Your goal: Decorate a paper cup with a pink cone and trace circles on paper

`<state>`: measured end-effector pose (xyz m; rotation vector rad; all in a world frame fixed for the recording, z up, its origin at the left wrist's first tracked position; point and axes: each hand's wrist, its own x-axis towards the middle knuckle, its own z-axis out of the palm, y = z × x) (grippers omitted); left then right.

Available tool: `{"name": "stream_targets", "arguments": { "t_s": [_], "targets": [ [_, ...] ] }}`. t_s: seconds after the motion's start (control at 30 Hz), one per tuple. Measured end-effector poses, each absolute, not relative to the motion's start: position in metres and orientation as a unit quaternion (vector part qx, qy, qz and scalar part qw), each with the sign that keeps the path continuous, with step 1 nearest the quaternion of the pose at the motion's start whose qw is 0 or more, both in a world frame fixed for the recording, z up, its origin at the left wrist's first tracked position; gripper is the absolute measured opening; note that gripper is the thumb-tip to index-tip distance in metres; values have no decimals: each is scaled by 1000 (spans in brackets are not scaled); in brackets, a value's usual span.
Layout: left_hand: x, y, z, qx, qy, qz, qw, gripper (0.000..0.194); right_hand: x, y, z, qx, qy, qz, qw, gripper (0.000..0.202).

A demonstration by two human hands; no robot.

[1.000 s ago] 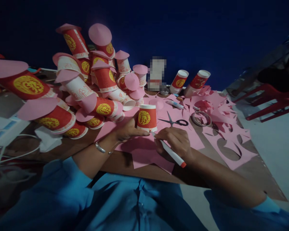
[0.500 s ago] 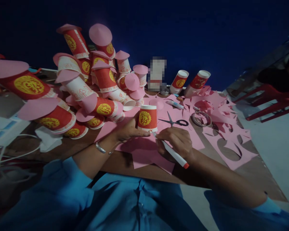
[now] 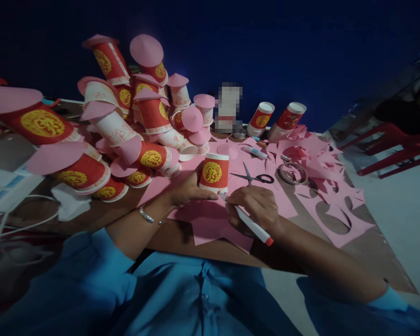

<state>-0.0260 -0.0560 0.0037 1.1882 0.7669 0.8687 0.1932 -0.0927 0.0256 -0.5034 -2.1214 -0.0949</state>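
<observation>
An upside-down red paper cup [image 3: 215, 171] with a yellow round emblem stands over pink paper [image 3: 210, 212]. My left hand [image 3: 187, 191] is closed around its left side, the thumb along the lower rim and the other fingers mostly hidden behind it. My right hand [image 3: 255, 205] grips a white marker [image 3: 252, 224] with a red end. The marker's tip is at the cup's white rim band, close to my left thumb. Just behind my right hand lie black-handled scissors [image 3: 252, 176], blades spread.
Many cups with pink cone hats [image 3: 152, 109] are heaped at the left. Two stacks of cups [image 3: 261, 119] stand at the back. Pink scraps [image 3: 311, 154], a tape roll [image 3: 293, 172] and a glue tube [image 3: 255, 152] lie at the right. A red chair [image 3: 395, 144] stands beyond the table.
The cup has tilted and turned very slightly in my left hand. The marker tip stays at the cup's rim, with only a tiny shift of my right hand.
</observation>
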Motion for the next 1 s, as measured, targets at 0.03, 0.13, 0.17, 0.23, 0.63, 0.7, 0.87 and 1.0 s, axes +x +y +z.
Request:
{"name": "stream_targets", "arguments": {
  "t_s": [0.03,0.13,0.17,0.23,0.63,0.7,0.87,1.0],
  "targets": [
    [-26,-56,4,529,342,386,674,90,193,-93,25,-207,-862,-40,460,12],
    [-26,-57,5,524,348,385,676,93,193,-92,22,-212,-859,-48,463,15],
    [-26,-57,5,522,349,383,677,95,193,-91,21,-214,-858,-50,464,15],
    [-26,-58,6,521,348,381,680,96,194,-90,19,-214,-859,-51,463,16],
    [-25,-57,5,528,334,384,680,84,193,-88,22,-205,-861,-54,462,17],
    [-25,-57,7,534,341,383,672,81,193,-88,23,-201,-863,-50,460,16],
    [-24,-58,8,529,346,386,672,81,193,-88,24,-195,-869,-43,453,16],
    [-24,-57,7,520,346,380,682,82,192,-89,27,-193,-870,-41,453,14]
  ]
}}
